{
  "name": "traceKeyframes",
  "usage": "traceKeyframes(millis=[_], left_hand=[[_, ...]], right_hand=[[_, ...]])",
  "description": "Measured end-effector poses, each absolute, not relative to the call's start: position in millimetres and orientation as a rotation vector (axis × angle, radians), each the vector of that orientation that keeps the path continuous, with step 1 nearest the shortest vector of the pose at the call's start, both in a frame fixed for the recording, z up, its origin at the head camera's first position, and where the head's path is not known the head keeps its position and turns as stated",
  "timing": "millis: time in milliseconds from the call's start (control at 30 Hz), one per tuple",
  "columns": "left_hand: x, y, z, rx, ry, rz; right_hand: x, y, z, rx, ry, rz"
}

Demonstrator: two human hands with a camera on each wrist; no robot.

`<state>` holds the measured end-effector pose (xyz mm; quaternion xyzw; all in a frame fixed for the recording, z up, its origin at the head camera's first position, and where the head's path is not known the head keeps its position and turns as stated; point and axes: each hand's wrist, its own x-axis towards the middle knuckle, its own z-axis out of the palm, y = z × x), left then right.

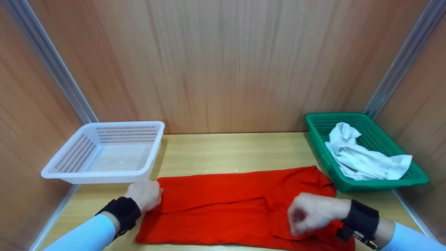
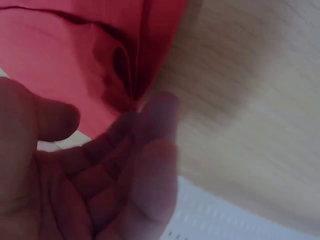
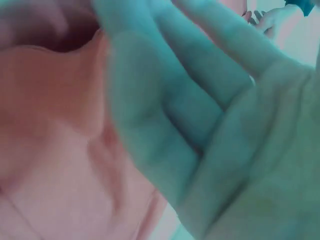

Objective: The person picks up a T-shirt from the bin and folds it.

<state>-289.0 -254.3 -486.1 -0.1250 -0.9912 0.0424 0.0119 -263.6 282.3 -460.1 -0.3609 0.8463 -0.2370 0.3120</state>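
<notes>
A red cloth [image 1: 223, 205], folded lengthwise with a crease along its middle, lies flat on the table. At its left end is my left hand [image 1: 144, 195]. In the left wrist view the fingers [image 2: 155, 180] curve loosely against the cloth's bunched edge [image 2: 112, 65], with the thumb apart from them. My right hand [image 1: 310, 212] hovers over the cloth's right part, slightly blurred, fingers bent and holding nothing visible. The right wrist view shows the fingers [image 3: 145, 100] loosely extended beside the cloth [image 3: 55, 130].
At the back left stands a white perforated basket [image 1: 104, 176]. A green basket [image 1: 324, 153] at the right holds a crumpled white cloth [image 1: 362, 157]. Wood-grain panels [image 1: 230, 66] enclose the table [image 1: 230, 150] at the back and sides.
</notes>
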Motion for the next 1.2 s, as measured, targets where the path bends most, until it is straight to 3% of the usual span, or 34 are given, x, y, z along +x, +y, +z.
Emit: traceKeyframes(millis=[200, 333, 567, 967, 1200], left_hand=[[-295, -259, -483, -0.061, -3.452, -0.109], [-293, -266, -480, 0.054, -3.524, -0.243], [-292, -269, -486, 0.191, -3.441, -0.682], [-287, -267, -486, 0.244, -3.304, -0.84], [-284, -271, -483, 0.337, -3.242, -1.173]], right_hand=[[-269, 303, -478, -0.368, 2.879, -0.29], [-268, 317, -495, -0.197, 3.002, -0.167], [-272, 330, -513, -0.096, 2.978, -0.244], [-260, 333, -507, 0.034, 2.827, -0.395], [-251, 327, -505, -0.052, 2.772, -0.543]])
